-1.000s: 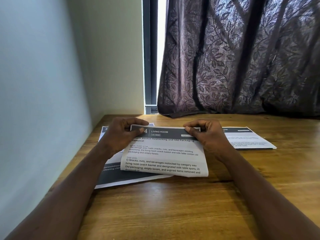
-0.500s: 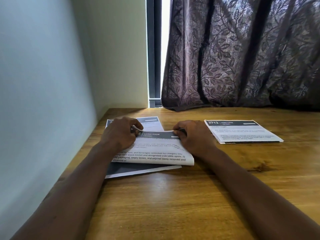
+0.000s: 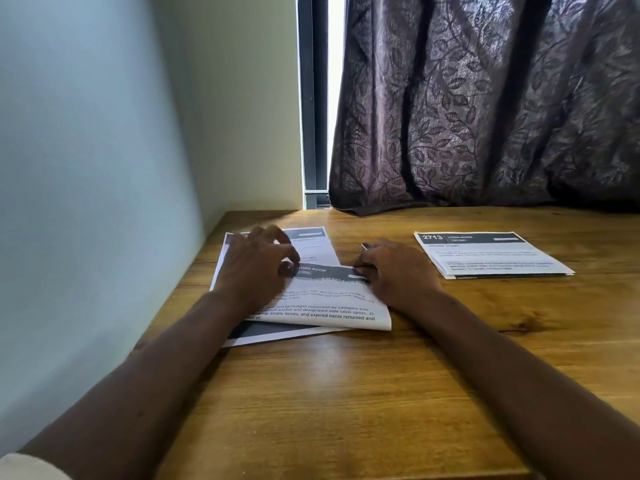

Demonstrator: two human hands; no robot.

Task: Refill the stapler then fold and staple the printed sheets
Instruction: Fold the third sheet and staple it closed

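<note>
Wood-grain table (image 3: 346, 393) fills the lower part of what we see, set into a corner with a pale wall (image 3: 86, 168) on the left and a dark leaf-patterned curtain (image 3: 485, 98) hanging down to its far edge, a bright window gap (image 3: 335, 98) beside it. Both bare forearms reach in from the near edge and converge on a folded sheet (image 3: 329, 303), which lies near the left of the table with its fold toward us, on top of a flat printed sheet (image 3: 311, 244) that sticks out beyond it at the far and near sides. We see the left hand (image 3: 256, 268) palm down over the sheet's far left part, fingers bent and thumb tip on the dark header band; it is smeared by motion, so we cannot tell whether it pinches the paper or only presses it. The right hand (image 3: 394, 271) sits at the far right corner, knuckles up, fingers curled in behind the edge and thumb tip on the header, pinching that corner. Well apart to the right lies another folded printout (image 3: 491, 258) headed 2713, flat on the wood.
</note>
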